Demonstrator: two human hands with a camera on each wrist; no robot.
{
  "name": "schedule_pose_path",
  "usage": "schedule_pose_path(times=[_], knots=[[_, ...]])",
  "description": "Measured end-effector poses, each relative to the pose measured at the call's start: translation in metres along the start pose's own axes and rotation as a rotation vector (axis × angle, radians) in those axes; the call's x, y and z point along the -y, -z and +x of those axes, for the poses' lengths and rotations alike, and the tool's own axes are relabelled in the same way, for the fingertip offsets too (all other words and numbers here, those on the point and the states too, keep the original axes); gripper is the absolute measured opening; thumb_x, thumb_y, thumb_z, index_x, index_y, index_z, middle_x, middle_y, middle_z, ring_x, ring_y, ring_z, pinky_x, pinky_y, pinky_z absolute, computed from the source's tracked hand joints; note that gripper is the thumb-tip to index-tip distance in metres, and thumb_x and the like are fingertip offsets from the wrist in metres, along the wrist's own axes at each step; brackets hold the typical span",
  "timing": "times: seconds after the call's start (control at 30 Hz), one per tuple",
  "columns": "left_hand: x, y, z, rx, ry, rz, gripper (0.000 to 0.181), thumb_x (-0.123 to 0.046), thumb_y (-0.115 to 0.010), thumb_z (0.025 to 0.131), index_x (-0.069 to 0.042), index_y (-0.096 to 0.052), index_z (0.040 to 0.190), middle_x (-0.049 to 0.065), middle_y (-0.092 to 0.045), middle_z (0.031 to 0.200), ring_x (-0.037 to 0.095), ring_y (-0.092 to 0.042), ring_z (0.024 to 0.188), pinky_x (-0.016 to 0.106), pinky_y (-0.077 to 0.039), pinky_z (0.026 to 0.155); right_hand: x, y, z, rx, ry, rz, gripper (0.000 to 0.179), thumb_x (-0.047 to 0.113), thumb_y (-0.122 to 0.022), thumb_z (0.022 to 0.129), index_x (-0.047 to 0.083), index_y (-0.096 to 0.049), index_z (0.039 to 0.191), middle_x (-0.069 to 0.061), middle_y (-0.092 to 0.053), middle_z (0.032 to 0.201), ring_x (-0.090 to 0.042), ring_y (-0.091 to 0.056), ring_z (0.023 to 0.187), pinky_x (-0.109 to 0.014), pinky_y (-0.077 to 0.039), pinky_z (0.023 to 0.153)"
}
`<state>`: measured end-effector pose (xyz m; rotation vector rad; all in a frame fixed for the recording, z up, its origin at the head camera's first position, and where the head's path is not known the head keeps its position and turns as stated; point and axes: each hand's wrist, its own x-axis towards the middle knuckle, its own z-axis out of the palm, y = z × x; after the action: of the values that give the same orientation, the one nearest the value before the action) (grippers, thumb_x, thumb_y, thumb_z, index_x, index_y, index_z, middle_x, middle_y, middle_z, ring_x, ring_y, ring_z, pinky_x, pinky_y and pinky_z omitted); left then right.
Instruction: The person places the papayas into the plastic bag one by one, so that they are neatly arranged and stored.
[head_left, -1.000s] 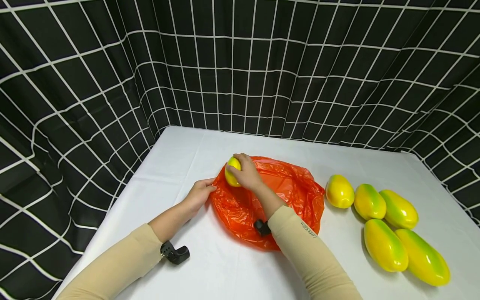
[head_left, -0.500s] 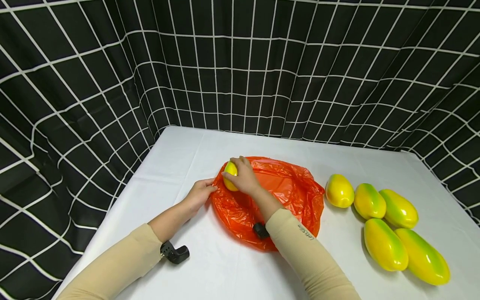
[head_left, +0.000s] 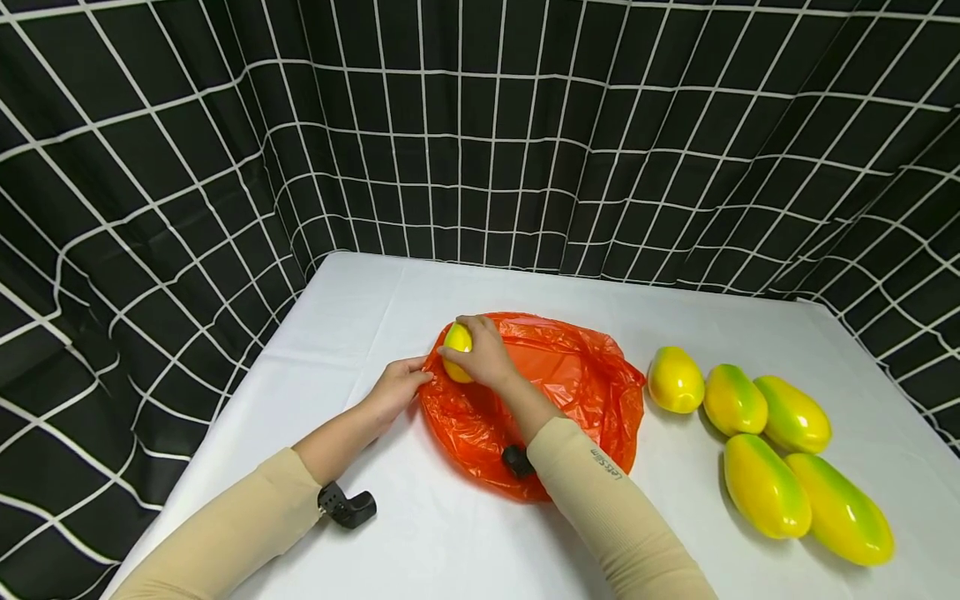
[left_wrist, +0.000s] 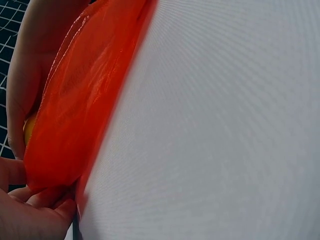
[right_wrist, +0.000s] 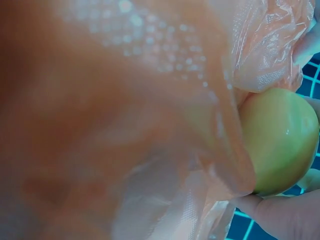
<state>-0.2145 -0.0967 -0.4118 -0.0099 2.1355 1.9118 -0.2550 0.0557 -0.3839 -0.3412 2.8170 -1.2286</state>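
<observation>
A red plastic bag [head_left: 555,375] lies spread on the white table with its mouth facing up. My left hand [head_left: 393,389] pinches the bag's left rim between thumb and fingers; the left wrist view shows the thin film [left_wrist: 80,110] stretching up from that grip. My right hand [head_left: 486,354] holds a yellow-green mango [head_left: 457,350] inside the left part of the bag's mouth. In the right wrist view the mango [right_wrist: 280,140] sits between thumb and fingers, with crumpled film right against it.
Several more mangoes lie on the table [head_left: 420,542] right of the bag, the nearest mango [head_left: 677,380] close to its edge and the farthest mango [head_left: 842,508] at the front right. A black curtain [head_left: 465,150] with a white grid stands behind and beside the table.
My right hand has moved slightly left and down with the mango, lower into the bag's mouth. The left hand keeps its grip on the rim.
</observation>
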Motion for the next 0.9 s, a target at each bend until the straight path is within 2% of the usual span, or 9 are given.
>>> schedule_pose_path(times=[0.3,0.73,0.8,0.9], knots=[[0.000,0.000,0.000,-0.007,0.007,0.010,0.043,-0.004,-0.041,0.094,0.006,-0.042,0.135,0.020,-0.047,0.138,0.029,-0.046,0.128,0.038,-0.039,0.107,0.004,0.001,0.000,0.017,-0.011,-0.043,0.061,0.032,-0.064,0.085,0.005,-0.044,0.136,-0.017,-0.041,0.136,-0.030,-0.051,0.109,-0.039,-0.051,0.091],[0.000,0.001,0.000,-0.004,0.011,0.011,0.042,-0.005,-0.041,0.094,0.006,-0.043,0.135,0.019,-0.048,0.138,0.029,-0.046,0.128,0.037,-0.040,0.107,0.008,0.005,-0.002,0.065,-0.051,-0.050,0.064,0.036,-0.060,0.088,0.007,-0.038,0.140,-0.018,-0.038,0.138,-0.030,-0.050,0.110,-0.041,-0.049,0.093],[0.000,0.002,0.000,-0.007,0.010,0.014,0.042,-0.004,-0.041,0.094,0.006,-0.043,0.135,0.020,-0.047,0.138,0.029,-0.046,0.128,0.038,-0.040,0.107,0.010,0.008,-0.002,0.083,-0.053,-0.044,0.066,0.037,-0.059,0.088,0.008,-0.035,0.142,-0.019,-0.035,0.140,-0.031,-0.049,0.112,-0.043,-0.048,0.094],[0.000,0.002,0.000,-0.015,0.018,0.017,0.042,-0.005,-0.042,0.094,0.006,-0.044,0.134,0.019,-0.048,0.138,0.029,-0.046,0.128,0.038,-0.039,0.107,0.012,0.015,-0.005,0.104,-0.062,-0.042,0.069,0.038,-0.059,0.088,0.007,-0.033,0.143,-0.021,-0.026,0.148,-0.036,-0.041,0.126,-0.049,-0.042,0.102]])
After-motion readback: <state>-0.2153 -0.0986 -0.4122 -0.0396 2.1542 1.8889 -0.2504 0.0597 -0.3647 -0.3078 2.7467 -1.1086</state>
